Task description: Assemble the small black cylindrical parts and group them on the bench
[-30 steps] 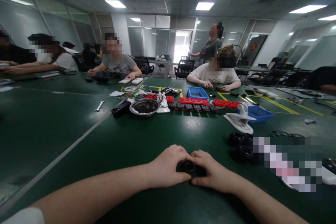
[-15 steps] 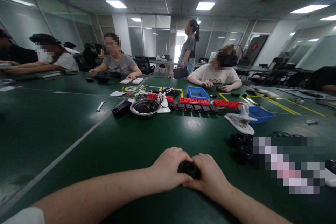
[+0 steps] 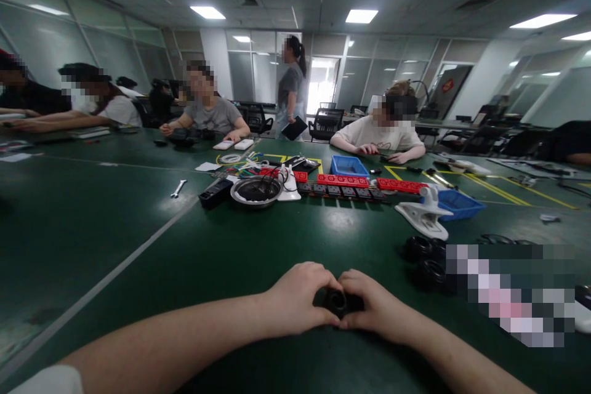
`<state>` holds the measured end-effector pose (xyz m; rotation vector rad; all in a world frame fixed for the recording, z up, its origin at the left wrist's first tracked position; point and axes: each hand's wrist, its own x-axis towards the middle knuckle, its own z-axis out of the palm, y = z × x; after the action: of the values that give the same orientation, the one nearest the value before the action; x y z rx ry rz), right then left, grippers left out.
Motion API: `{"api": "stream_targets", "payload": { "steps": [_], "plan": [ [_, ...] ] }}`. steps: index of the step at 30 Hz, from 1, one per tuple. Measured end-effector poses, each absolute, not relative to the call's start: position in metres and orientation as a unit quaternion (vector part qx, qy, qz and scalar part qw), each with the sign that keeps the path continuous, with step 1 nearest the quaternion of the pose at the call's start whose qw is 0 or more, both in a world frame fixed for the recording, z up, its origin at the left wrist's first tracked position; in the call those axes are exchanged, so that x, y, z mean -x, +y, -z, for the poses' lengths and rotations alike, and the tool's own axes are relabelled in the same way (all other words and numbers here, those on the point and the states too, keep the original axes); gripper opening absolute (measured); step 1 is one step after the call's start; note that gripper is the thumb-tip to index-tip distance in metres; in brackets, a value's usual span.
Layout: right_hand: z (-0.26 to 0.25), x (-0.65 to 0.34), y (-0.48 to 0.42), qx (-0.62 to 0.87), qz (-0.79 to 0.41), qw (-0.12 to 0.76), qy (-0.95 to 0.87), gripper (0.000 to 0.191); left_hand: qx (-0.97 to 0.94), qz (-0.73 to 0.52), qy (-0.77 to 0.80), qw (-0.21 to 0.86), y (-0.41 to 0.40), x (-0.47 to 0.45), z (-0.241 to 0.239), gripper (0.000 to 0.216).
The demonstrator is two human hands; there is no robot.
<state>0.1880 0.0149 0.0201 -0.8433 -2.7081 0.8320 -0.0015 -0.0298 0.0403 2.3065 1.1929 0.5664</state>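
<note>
Low over the green table (image 3: 221, 252), my left hand (image 3: 298, 295) and my right hand (image 3: 376, 305) curl around a small black ring-shaped part (image 3: 337, 302). Its round opening faces up between them. Fingers of both hands are bent about its sides, with thumbs nearest me and fingertips almost meeting. Its lower side is hidden, and I cannot tell its exact kind. Several similar black round parts (image 3: 430, 272) lie to the right of my right hand.
Ahead stand a metal bowl (image 3: 257, 202), red power-strip pieces (image 3: 342, 180), a white clip base (image 3: 422, 220) and blue bins (image 3: 349, 165) (image 3: 459, 206). A wrench (image 3: 178, 189) lies at left. A blurred-out patch covers things at right. People sit across the table.
My fingers have shifted around the black part, and the thumbs sit a little farther apart. In the background, a standing person has moved left.
</note>
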Motion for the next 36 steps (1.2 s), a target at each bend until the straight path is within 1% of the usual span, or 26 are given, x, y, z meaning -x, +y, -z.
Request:
{"api": "stream_targets", "payload": {
  "steps": [2, 5, 8, 10, 12, 13, 15, 17, 19, 22, 25, 28, 30, 32, 34, 36],
  "plan": [
    [-0.015, -0.183, 0.009, 0.322, -0.224, 0.097, -0.915, 0.032, -0.830, -0.219, 0.453, 0.239, -0.031, 0.000, -0.038, 0.037],
    [-0.012, -0.174, -0.002, 0.389, -0.138, 0.100, -0.905, 0.030, -0.809, -0.233, 0.490, 0.227, -0.031, -0.003, -0.036, 0.035],
    [-0.015, -0.170, -0.009, 0.417, -0.101, 0.108, -0.897, 0.034, -0.805, -0.230, 0.500, 0.223, -0.031, -0.004, -0.036, 0.032],
    [-0.019, -0.172, -0.007, 0.404, -0.128, 0.115, -0.898, 0.040, -0.811, -0.227, 0.491, 0.223, -0.030, -0.003, -0.037, 0.033],
    [-0.023, -0.177, -0.001, 0.365, -0.193, 0.111, -0.904, 0.043, -0.822, -0.224, 0.471, 0.228, -0.029, -0.001, -0.038, 0.035],
    [-0.026, -0.180, 0.002, 0.338, -0.231, 0.102, -0.907, 0.041, -0.828, -0.222, 0.460, 0.230, -0.028, 0.000, -0.038, 0.037],
    [-0.029, -0.186, 0.010, 0.289, -0.293, 0.083, -0.908, 0.030, -0.840, -0.218, 0.438, 0.236, -0.027, 0.002, -0.038, 0.037],
    [-0.030, -0.189, 0.015, 0.272, -0.321, 0.075, -0.904, 0.020, -0.847, -0.218, 0.422, 0.238, -0.027, 0.003, -0.038, 0.037],
    [-0.027, -0.189, 0.016, 0.289, -0.306, 0.081, -0.903, 0.023, -0.849, -0.224, 0.415, 0.240, -0.028, 0.002, -0.037, 0.038],
    [-0.019, -0.182, 0.009, 0.335, -0.224, 0.087, -0.911, 0.032, -0.837, -0.233, 0.435, 0.236, -0.031, -0.001, -0.035, 0.039],
    [-0.013, -0.175, -0.001, 0.375, -0.148, 0.094, -0.910, 0.032, -0.819, -0.233, 0.481, 0.211, -0.034, -0.004, -0.035, 0.037],
    [-0.014, -0.172, -0.006, 0.387, -0.116, 0.107, -0.908, 0.035, -0.816, -0.226, 0.493, 0.200, -0.035, -0.005, -0.036, 0.034],
    [-0.019, -0.174, -0.006, 0.372, -0.139, 0.108, -0.911, 0.041, -0.821, -0.221, 0.484, 0.204, -0.035, -0.004, -0.037, 0.035],
    [-0.026, -0.178, -0.002, 0.343, -0.193, 0.095, -0.914, 0.045, -0.831, -0.216, 0.466, 0.213, -0.033, -0.002, -0.038, 0.037],
    [-0.032, -0.183, 0.003, 0.311, -0.249, 0.069, -0.915, 0.040, -0.842, -0.209, 0.444, 0.223, -0.032, 0.001, -0.039, 0.039],
    [-0.035, -0.187, 0.009, 0.285, -0.292, 0.052, -0.911, 0.029, -0.850, -0.205, 0.428, 0.229, -0.030, 0.003, -0.039, 0.039]
  ]
}}
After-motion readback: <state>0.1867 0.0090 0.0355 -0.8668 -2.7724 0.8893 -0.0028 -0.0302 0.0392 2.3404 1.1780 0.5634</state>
